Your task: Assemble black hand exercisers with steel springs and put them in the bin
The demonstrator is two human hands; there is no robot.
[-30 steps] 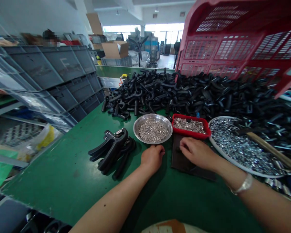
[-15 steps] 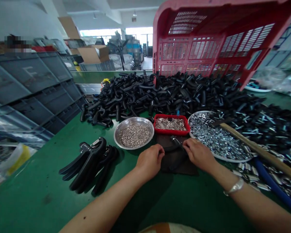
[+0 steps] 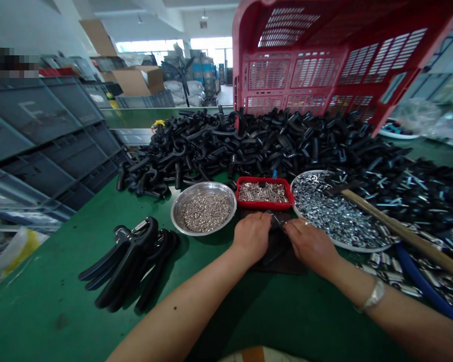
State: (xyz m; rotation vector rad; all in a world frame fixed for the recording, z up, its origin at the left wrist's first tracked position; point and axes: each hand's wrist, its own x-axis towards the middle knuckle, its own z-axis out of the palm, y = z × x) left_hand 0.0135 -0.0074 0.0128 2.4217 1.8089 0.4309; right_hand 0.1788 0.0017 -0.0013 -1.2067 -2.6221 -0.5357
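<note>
My left hand point(image 3: 252, 237) is closed on a black plastic handle point(image 3: 275, 255), near its upper end, over a dark mat point(image 3: 296, 266). Much of that handle is hidden by my hands. A small metal piece point(image 3: 275, 219) shows at its head, between my hands. My right hand point(image 3: 312, 242) pinches right beside this metal piece; what its fingertips hold is too small to tell. Just beyond are a red tray point(image 3: 264, 205) of metal pins and a steel bowl point(image 3: 175, 221) of small metal rings. Assembled hand grip exercisers point(image 3: 130, 261) lie on the left.
A heap of black handles point(image 3: 211, 146) spans the back of the green table point(image 3: 71, 271), below a tipped red crate point(image 3: 241, 65). On the right, a hammer point(image 3: 392, 226) lies across a white plate point(image 3: 347, 246) of metal parts. Grey bins point(image 3: 49, 115) are stacked at left.
My left hand has moved right and forward, closer to my right hand, and now covers the handle's upper part. My right hand stays by the metal piece. The view has shifted slightly.
</note>
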